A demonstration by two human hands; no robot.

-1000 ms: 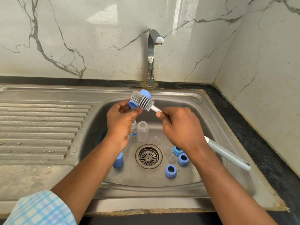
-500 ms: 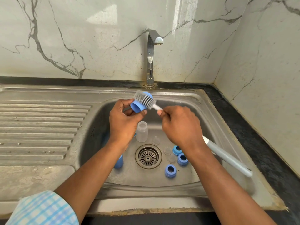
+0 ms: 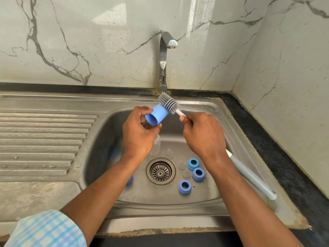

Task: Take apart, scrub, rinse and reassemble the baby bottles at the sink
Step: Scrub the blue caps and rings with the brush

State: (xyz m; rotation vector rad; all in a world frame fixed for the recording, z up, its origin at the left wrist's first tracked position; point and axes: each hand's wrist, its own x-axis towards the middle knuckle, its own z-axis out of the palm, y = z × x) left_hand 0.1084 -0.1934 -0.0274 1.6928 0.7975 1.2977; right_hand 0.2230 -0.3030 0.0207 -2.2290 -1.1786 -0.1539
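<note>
Two half-hidden: bottle (image 3: pixel 155 146) behind left hand (image 3: pixel 138 135), blue cap (image 3: pixel 130 180) behind forearm (image 3: pixel 106 193).

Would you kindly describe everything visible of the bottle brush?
The bottle brush has a grey, rubbery-looking ribbed head, a thin white neck and a long pale blue-grey handle. It is held slanted, head uppermost near the tap, handle trailing back past the right wrist over the sink's right rim. The right hand grips the neck behind the head, which lies against the far end of the blue cap held by the left hand.
</note>
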